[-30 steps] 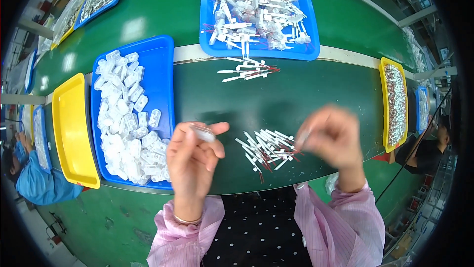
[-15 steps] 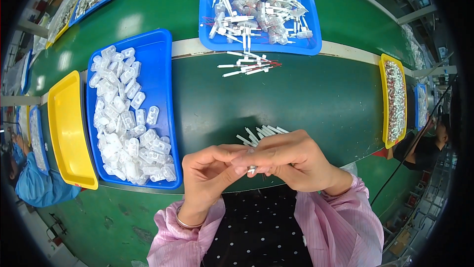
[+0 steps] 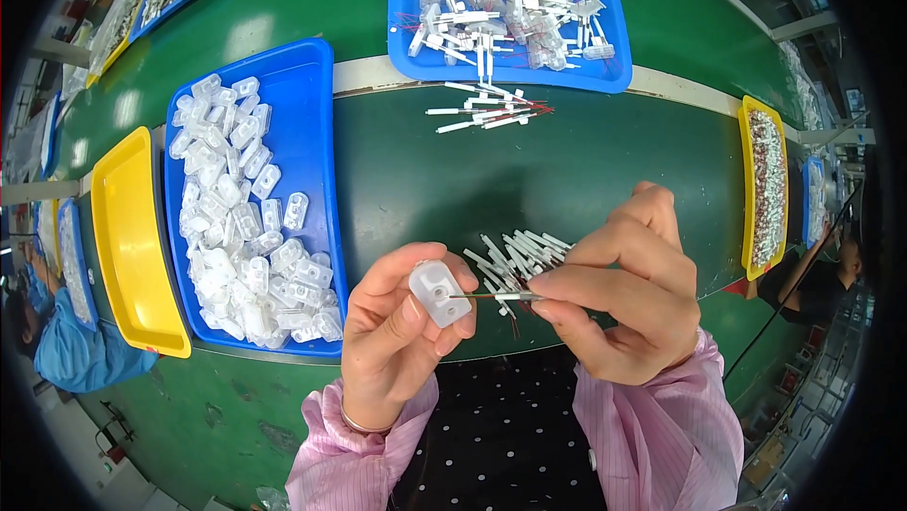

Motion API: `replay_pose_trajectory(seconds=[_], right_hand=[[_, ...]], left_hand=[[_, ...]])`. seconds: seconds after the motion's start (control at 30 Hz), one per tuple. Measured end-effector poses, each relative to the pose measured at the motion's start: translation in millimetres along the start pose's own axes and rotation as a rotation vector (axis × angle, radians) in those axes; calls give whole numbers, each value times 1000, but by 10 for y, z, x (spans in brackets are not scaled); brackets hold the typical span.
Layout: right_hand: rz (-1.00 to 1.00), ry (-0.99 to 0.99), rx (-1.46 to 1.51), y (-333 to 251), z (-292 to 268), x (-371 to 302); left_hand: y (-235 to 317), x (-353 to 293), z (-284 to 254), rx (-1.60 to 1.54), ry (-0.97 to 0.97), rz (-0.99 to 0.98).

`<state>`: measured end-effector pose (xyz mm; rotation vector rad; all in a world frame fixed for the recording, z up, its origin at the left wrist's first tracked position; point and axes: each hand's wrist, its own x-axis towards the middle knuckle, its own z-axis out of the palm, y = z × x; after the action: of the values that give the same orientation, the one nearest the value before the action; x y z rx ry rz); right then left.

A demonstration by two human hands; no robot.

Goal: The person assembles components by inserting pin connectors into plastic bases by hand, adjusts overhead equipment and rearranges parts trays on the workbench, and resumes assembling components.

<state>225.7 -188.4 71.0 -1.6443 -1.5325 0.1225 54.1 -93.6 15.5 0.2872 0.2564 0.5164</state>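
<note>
A translucent white plastic housing [image 3: 437, 290], a small rounded block with holes, is pinched in my left hand [image 3: 378, 341] with its face turned up. Between the thumb and forefinger of my right hand [image 3: 638, 294] is a slim white wired piece [image 3: 515, 297]. Its thin dark and red wires stretch left to the housing, and their ends meet its face; whether they enter a hole I cannot tell. Just beyond my hands lies a loose pile of white wired sticks [image 3: 515, 254], partly covered by my right fingers.
On the left, a blue tray [image 3: 316, 133] holds many clear housings, beside a bare yellow tray [image 3: 132, 237]. Another blue tray [image 3: 605, 76] with wired housings stands at the back, near a few loose wired sticks [image 3: 491, 114]. A yellow tray [image 3: 779, 180] of small parts sits right.
My hands were close together and have moved apart, the right one going right and up. The housing, hidden before, now shows in my left hand, and the wired piece in my right.
</note>
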Motion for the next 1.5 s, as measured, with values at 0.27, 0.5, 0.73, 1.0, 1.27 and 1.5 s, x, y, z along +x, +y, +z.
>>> replay_pose_trajectory(seconds=[0.27, 0.5, 0.73, 1.0, 1.27, 1.5], right_hand=[[-11, -85, -43, -40, -59, 7], [-44, -94, -152, -112, -84, 48], [-88, -117, -191, -152, -62, 108], [-44, -12, -23, 6, 83, 28], [-70, -142, 161, 28, 101, 58], [-57, -185, 225, 35, 117, 80]], left_hand=[[-20, 11, -44, 285, -38, 144], [-3, 12, -52, 451, -45, 224], [-8, 12, -3, 690, -6, 308], [-46, -42, 59, 676, 138, 282], [-72, 0, -13, 638, -6, 303], [-89, 2, -28, 566, -35, 321]])
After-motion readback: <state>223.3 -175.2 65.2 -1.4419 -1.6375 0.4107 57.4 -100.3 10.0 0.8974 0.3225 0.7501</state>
